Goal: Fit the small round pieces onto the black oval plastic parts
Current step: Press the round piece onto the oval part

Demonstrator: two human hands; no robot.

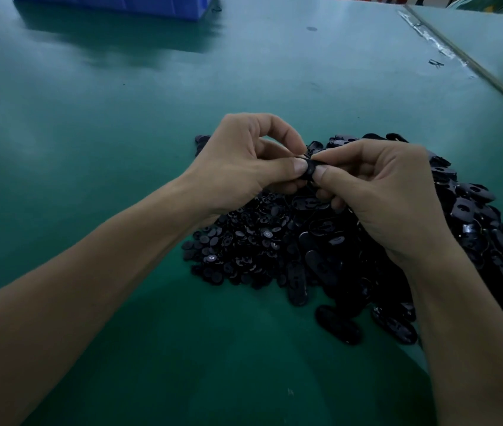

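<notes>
My left hand (pixel 244 161) and my right hand (pixel 385 192) meet above a heap of black parts on the green table. Between both thumbs and forefingers I pinch one black oval part (pixel 309 170); most of it is hidden by my fingers. Whether a round piece sits on it I cannot tell. Below my hands lies a pile of small round pieces (pixel 238 241) on the left. A pile of black oval parts (pixel 465 222) spreads to the right and toward me.
The green table (pixel 121 133) stretches out to the left and far side. A blue bin (pixel 139 4) stands at the far left edge. A seam with tape (pixel 447 50) runs diagonally at the far right, with a small black scrap (pixel 435 63) beside it.
</notes>
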